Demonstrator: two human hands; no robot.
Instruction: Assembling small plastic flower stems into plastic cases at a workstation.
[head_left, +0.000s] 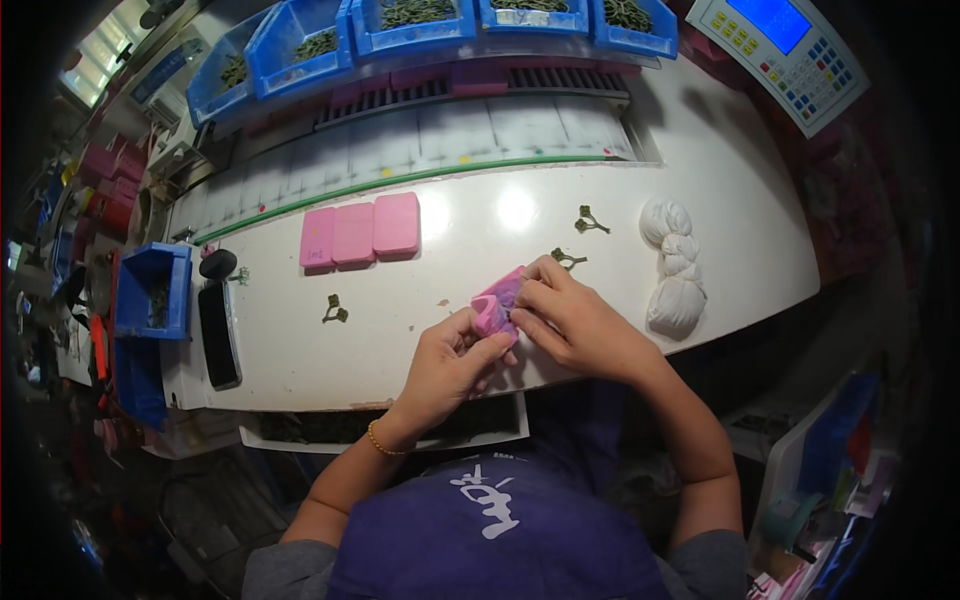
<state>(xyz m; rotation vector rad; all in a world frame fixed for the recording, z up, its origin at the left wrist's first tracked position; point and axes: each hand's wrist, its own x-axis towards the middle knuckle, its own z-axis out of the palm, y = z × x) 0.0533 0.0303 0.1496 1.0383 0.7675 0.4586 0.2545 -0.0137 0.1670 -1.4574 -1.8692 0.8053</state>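
Observation:
Over the near edge of the white table, my left hand [459, 358] grips a pink rubber mould [488, 314], its thumb pressed along the lower part. The mould is bent apart, and purplish inner faces show. My right hand [565, 315] is closed at the mould's right side, fingertips pinching at its inside; anything small between them is hidden. Just beyond the right hand lies a small dark green branched piece [568, 260]. A similar branched piece [591, 220] rests farther back, and another branched piece [335, 309] lies to the left.
Three pink blocks [354, 233] sit side by side at centre left. A knotted white cloth bundle [676, 265] lies at right. A black phone [219, 335] and a blue bin [180, 290] are at left. Several blue bins [412, 38] line the back, beside a keypad device [785, 55].

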